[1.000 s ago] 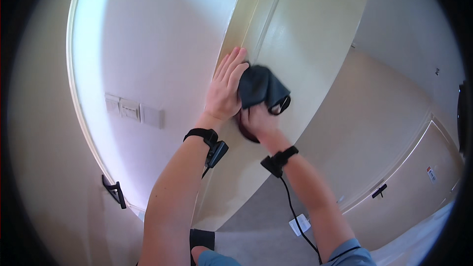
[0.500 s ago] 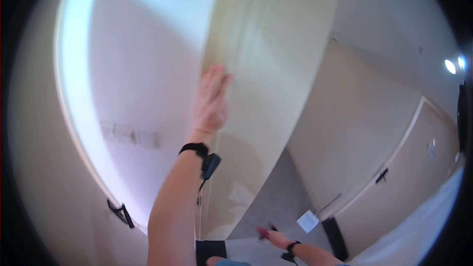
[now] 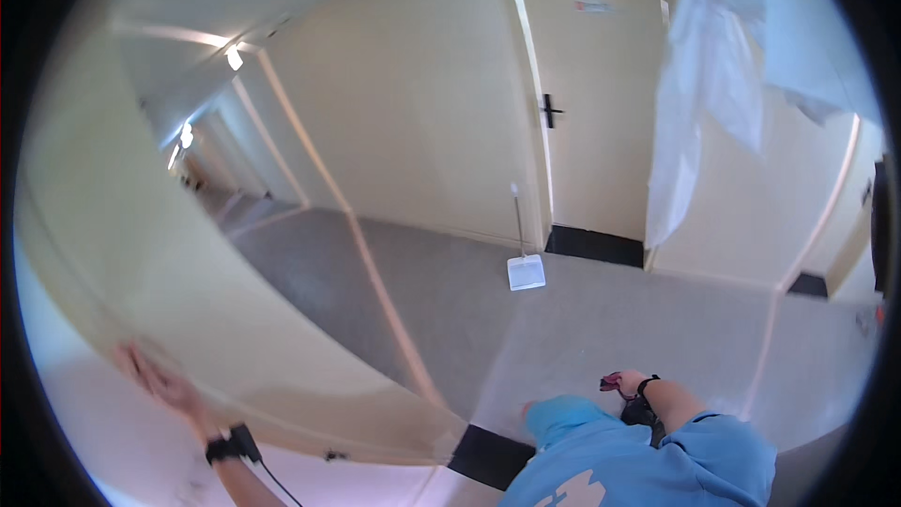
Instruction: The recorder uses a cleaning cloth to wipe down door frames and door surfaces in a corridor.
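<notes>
At the lower left, my left hand is stretched out against a cream door panel, near its edge. Its fingers look extended, though blurred, and nothing is in its grasp. A black band with a small device and a cord sits on that wrist. Low on the right, my right hand is closed around a small dark-red item, whose kind I cannot make out. It is held beside my blue clothing, and a black band circles this wrist as well.
A long-handled white dustpan stands on the grey floor by a closed cream door with a black handle. White sheeting hangs at the right. A lit corridor runs off at the far left.
My view has swung right, away from the room behind the door panel to the corridor. My left hand now appears lower left, still at the panel; my right hand still grips the dark-red item.
</notes>
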{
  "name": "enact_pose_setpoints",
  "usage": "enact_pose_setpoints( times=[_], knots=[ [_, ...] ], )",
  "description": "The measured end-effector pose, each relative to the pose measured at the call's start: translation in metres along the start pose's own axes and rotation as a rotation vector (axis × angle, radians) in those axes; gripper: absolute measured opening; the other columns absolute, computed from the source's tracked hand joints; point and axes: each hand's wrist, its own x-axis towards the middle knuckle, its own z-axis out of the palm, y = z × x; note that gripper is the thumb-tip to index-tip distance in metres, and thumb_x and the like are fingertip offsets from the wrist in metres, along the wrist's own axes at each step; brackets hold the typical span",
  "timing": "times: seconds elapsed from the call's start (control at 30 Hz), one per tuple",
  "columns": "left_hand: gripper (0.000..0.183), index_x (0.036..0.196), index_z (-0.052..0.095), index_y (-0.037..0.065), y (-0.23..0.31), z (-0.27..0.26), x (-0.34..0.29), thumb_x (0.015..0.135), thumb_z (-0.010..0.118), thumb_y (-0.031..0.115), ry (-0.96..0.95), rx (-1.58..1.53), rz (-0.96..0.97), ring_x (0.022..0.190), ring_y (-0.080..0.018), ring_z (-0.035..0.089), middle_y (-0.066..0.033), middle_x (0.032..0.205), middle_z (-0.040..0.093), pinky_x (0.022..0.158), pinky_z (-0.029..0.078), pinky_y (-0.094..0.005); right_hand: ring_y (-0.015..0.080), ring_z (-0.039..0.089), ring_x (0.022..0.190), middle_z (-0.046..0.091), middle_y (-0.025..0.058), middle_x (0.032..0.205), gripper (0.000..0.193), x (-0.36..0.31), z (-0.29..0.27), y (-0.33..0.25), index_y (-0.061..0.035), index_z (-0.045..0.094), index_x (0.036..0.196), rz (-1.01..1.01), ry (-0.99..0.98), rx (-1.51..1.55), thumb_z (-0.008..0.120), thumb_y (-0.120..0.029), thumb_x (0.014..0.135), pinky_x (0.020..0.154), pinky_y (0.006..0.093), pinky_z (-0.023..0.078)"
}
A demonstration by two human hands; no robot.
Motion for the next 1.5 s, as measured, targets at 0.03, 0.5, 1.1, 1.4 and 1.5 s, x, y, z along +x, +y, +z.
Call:
enact_pose_setpoints(
  times=[0.03,0.5,1.1,1.4,1.5],
  knots=[
    [0.041,0.143,0.055,-0.006,0.0,0.005,-0.005,0.103,0.046,-0.004,0.006,-0.1,-0.084,0.14,-0.0393,0.049,-0.0235,0.15,0.052,0.121,0.038,-0.0455,0.0366,0.07,0.109,0.075,0.0168,0.112,0.036,0.005,0.027,0.053,-0.0075,0.075,0.115,-0.111,0.123,0.126,0.05,-0.03,0.102,0.089,0.0467,0.056],
    [0.042,0.141,0.055,-0.005,0.123,0.142,-0.029,0.107,0.049,0.019,0.183,-0.271,0.349,0.133,-0.0399,0.051,-0.0244,0.143,0.055,0.114,0.043,-0.0454,0.0308,0.074,0.104,0.073,0.0175,0.118,0.033,0.002,0.001,0.137,-0.0128,0.076,0.116,0.852,-0.103,0.289,0.07,-0.013,0.084,0.082,0.0456,0.06],
    [0.035,0.128,0.064,-0.003,0.52,0.313,-0.374,0.1,0.058,0.016,-1.645,-0.701,-0.397,0.115,-0.0339,0.062,-0.0221,0.125,0.066,0.1,0.05,-0.0416,0.0369,0.074,0.096,0.075,0.0247,0.097,0.031,0.061,-0.207,0.132,-0.0051,0.077,0.106,0.881,0.405,0.647,0.061,-0.027,0.091,0.084,0.0458,0.058],
    [0.032,0.122,0.069,-0.003,0.541,0.336,-0.513,0.096,0.063,0.015,-2.092,-0.569,-0.812,0.106,-0.0309,0.067,-0.0209,0.115,0.071,0.093,0.054,-0.0398,0.0215,0.071,0.088,0.075,0.011,0.091,0.023,0.04,-0.07,0.155,-0.0021,0.078,0.099,1.128,0.451,0.948,0.074,-0.022,0.088,0.078,0.0358,0.057],
    [0.03,0.119,0.071,-0.002,0.575,0.336,-0.568,0.095,0.064,0.014,-2.198,-0.575,-0.965,0.103,-0.03,0.069,-0.0205,0.112,0.072,0.091,0.055,-0.0391,0.0127,0.068,0.097,0.075,0.003,0.099,0.029,0.017,0.062,0.209,-0.0059,0.079,0.096,1.262,0.425,0.686,0.086,-0.029,0.08,0.088,0.0303,0.053]
  ],
)
